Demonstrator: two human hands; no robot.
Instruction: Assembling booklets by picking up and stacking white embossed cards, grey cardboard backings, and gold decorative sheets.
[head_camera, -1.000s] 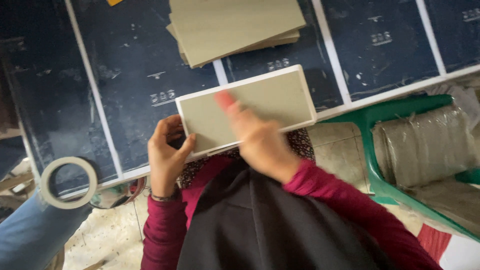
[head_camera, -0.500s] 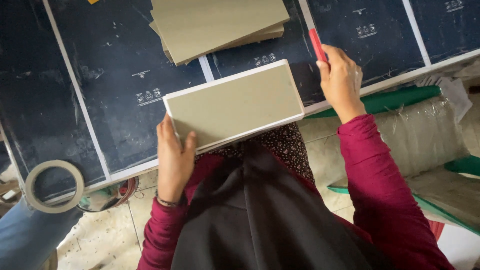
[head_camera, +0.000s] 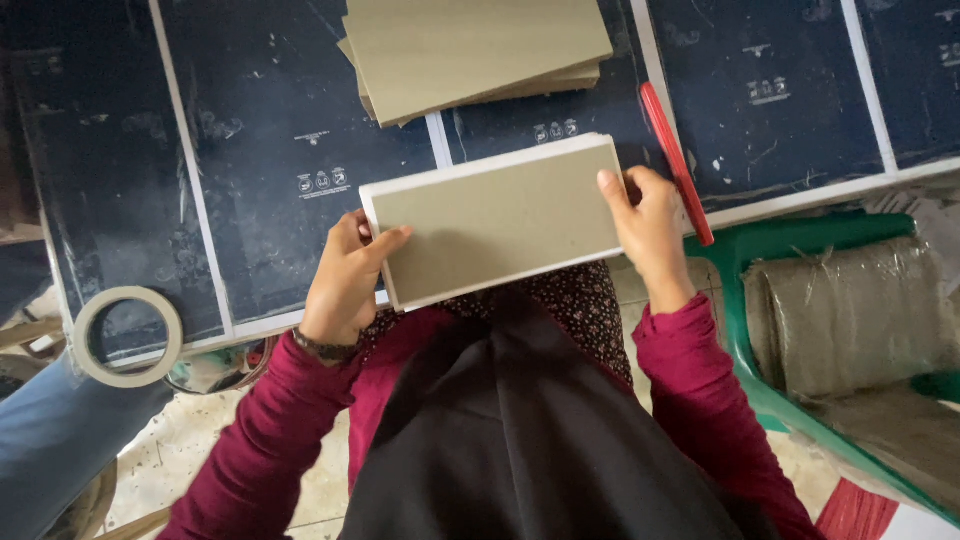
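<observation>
A rectangular grey board with white edges (head_camera: 500, 220) is held flat over the near edge of the dark blue table (head_camera: 270, 150). My left hand (head_camera: 345, 280) grips its left end, with the thumb on top. My right hand (head_camera: 645, 225) holds its right end, a fingertip resting on the top face. A thin red stick-like tool (head_camera: 672, 150) lies on the table just right of my right hand; I cannot tell whether it touches the hand.
A stack of similar grey boards (head_camera: 470, 50) lies at the table's far side. A roll of masking tape (head_camera: 128, 337) sits at the near left edge. A green plastic chair (head_camera: 740, 300) holding a wrapped bundle (head_camera: 850, 310) stands to the right. Someone's blue-clad limb (head_camera: 50, 440) shows lower left.
My right hand left the board's face, carried the red tool up to the right, then came back to the board's right end. The red tool now lies on the table.
</observation>
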